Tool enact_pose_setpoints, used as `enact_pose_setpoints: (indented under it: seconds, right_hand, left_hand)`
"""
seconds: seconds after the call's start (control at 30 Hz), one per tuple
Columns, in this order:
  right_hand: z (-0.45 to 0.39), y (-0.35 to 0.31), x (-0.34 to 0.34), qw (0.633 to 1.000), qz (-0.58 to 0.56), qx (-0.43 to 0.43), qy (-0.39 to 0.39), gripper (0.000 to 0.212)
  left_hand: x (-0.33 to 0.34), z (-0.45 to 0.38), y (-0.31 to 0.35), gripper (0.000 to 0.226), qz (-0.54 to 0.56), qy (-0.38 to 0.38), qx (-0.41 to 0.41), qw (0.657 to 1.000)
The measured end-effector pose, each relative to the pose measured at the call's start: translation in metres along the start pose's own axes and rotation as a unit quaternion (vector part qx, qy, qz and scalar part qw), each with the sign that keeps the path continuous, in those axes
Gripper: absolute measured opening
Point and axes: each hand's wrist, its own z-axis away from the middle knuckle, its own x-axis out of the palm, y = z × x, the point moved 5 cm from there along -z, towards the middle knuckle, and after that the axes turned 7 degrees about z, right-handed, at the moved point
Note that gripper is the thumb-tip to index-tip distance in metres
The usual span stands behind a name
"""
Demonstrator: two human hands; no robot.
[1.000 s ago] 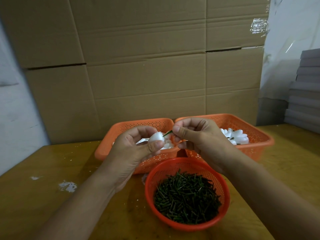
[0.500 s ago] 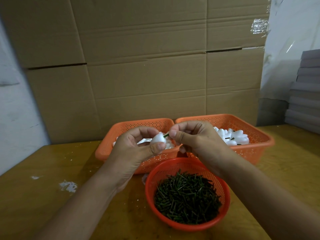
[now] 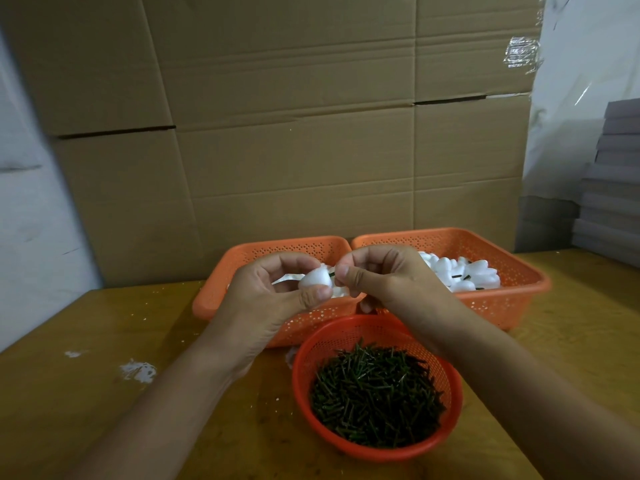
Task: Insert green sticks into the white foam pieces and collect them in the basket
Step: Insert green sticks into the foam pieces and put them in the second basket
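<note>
A white foam piece [image 3: 314, 279] sits pinched in the left hand [image 3: 273, 292] above the baskets while the right hand's [image 3: 384, 278] fingers [image 3: 349, 277] press a green stick [image 3: 331, 274] nearly home, with finished pieces [image 3: 464, 275] already in the right basket [image 3: 519, 299] and, I'd judge, plenty of sticks [image 3: 374, 393] left.

Left hand [image 3: 273, 299] and right hand [image 3: 384, 282] raised together, fingers pinched.

no readable text, labels or numbers
</note>
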Motion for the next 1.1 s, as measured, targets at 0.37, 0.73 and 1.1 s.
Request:
enact_pose_setpoints:
  seconds: [0.37, 0.73, 1.1]
  right_hand:
    - [0.007, 0.008, 0.02, 0.99, -0.025, 0.078, -0.116, 0.009]
    - [0.006, 0.004, 0.013, 0.994, 0.044, 0.085, -0.06, 0.014]
    - [0.01, -0.001, 0.015, 0.994, 0.059, 0.062, -0.073, 0.015]
  left_hand:
    - [-0.002, 0.002, 0.007, 0.034, 0.034, -0.002, -0.005, 0.999]
    - [-0.002, 0.001, 0.006, 0.037, 0.009, 0.001, -0.003, 1.0]
    - [-0.001, 0.002, 0.005, 0.032, 0.01, -0.014, 0.001, 1.0]
